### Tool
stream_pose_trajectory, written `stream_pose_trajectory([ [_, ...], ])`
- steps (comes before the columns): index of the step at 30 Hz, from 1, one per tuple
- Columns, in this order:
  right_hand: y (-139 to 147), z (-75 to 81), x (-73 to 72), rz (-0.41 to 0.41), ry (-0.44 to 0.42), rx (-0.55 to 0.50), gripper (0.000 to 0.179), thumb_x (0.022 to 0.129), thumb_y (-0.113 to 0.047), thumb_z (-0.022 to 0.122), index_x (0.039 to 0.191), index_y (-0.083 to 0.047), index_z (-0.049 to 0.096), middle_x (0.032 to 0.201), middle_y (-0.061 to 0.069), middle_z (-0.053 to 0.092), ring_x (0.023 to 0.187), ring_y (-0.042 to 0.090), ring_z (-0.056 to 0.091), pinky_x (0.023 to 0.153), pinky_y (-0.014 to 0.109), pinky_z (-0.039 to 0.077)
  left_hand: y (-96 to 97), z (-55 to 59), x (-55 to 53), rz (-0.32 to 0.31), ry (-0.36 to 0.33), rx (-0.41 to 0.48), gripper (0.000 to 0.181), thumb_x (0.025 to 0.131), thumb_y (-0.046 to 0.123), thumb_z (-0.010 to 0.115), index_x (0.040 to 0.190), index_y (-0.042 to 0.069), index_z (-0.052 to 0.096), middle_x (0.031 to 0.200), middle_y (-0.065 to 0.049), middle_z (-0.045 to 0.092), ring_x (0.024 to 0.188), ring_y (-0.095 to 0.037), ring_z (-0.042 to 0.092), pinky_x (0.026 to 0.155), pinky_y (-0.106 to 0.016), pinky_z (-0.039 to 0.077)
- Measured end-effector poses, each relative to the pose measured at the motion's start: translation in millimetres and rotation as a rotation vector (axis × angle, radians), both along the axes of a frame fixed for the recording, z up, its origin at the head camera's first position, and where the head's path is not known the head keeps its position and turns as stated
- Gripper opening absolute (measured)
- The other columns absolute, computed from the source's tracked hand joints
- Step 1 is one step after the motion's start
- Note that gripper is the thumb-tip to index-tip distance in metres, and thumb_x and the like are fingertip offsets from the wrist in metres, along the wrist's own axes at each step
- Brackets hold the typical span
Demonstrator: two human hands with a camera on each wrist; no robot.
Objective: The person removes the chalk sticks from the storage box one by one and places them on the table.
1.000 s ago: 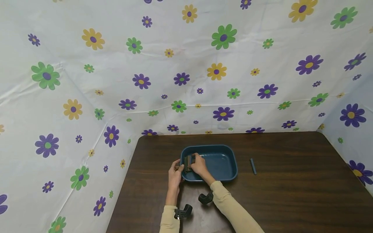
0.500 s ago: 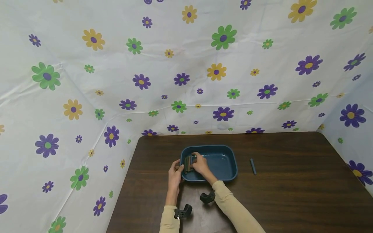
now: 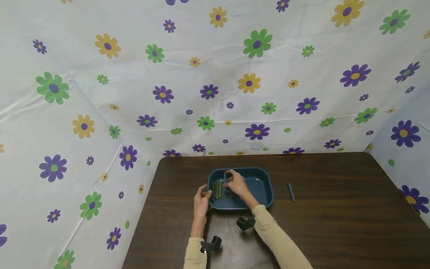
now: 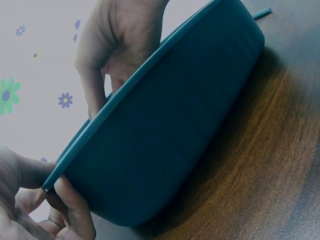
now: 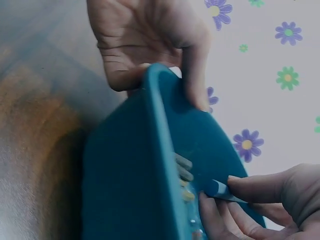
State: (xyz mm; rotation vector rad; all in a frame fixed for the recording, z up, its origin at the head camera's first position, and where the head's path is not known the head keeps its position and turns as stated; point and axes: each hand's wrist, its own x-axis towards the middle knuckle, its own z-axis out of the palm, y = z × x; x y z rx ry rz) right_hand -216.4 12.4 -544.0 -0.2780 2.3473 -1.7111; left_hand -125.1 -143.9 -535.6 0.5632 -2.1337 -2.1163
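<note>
A dark blue plastic tub (image 3: 256, 188) stands on the table. My left hand (image 3: 201, 205) grips its left end, thumb over the rim and fingers curled beneath the lip in the left wrist view. Inside that end several slim greenish sticks (image 3: 217, 189) lie side by side. My right hand (image 3: 237, 184) reaches into the tub just right of them and pinches a blue round stick (image 5: 216, 188) between thumb and fingers; its flat end shows in the right wrist view. From the left wrist view the tub wall (image 4: 165, 120) hides the sticks and my right fingertips.
Another blue stick (image 3: 291, 192) lies on the dark wood table (image 3: 336, 209), to the right of the tub. Behind the table hangs a white flowered cloth (image 3: 188, 74). Each wrist carries a black camera mount (image 3: 211, 244).
My right hand has moved right and slightly toward the far side, drawing the blue stick away from the greenish ones. My left hand stays on the rim.
</note>
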Motion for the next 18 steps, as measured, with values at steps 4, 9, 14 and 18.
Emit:
stream_pose_trajectory([
  [4, 4.6, 5.6, -0.8, -0.03, -0.071, -0.016, 0.05, 0.089, 0.008, 0.073, 0.137, 0.005, 0.06, 0.1, 0.022, 0.074, 0.085, 0.033, 0.074, 0.07, 0.043, 0.061, -0.7, -14.2, -3.6, 0.024, -0.007, -0.013, 0.038, 0.105, 0.006, 0.058, 0.14, -0.007, 0.055, 0.095, -0.025, 0.058, 0.059, -0.014, 0.049, 0.052, -0.028, 0.044],
  [9, 14.8, 11.7, -0.8, -0.043, -0.1, -0.03, 0.048, 0.091, 0.006, 0.072, 0.138, 0.003, 0.06, 0.103, 0.021, 0.073, 0.088, 0.032, 0.073, 0.069, 0.042, 0.061, -2.1, -25.0, -6.5, 0.032, -0.018, -0.032, 0.039, 0.106, 0.01, 0.058, 0.142, -0.003, 0.055, 0.1, -0.026, 0.06, 0.061, -0.014, 0.051, 0.052, -0.028, 0.044],
  [14, 28.8, 16.2, -2.6, -0.045, -0.106, -0.053, 0.048, 0.091, 0.006, 0.072, 0.138, 0.002, 0.06, 0.104, 0.02, 0.072, 0.09, 0.033, 0.072, 0.071, 0.043, 0.061, 0.5, -2.8, 1.2, 0.01, -0.005, -0.024, 0.038, 0.105, 0.005, 0.057, 0.14, -0.009, 0.054, 0.1, -0.033, 0.058, 0.06, -0.016, 0.052, 0.055, -0.033, 0.047],
  [18, 41.0, 21.8, -4.0, -0.041, -0.115, -0.072, 0.05, 0.093, 0.005, 0.07, 0.141, 0.001, 0.059, 0.107, 0.022, 0.07, 0.092, 0.033, 0.072, 0.074, 0.044, 0.061, 4.1, 19.9, 10.5, -0.008, 0.011, -0.028, 0.038, 0.105, 0.004, 0.056, 0.139, -0.011, 0.053, 0.099, -0.032, 0.057, 0.061, -0.016, 0.053, 0.057, -0.034, 0.049],
])
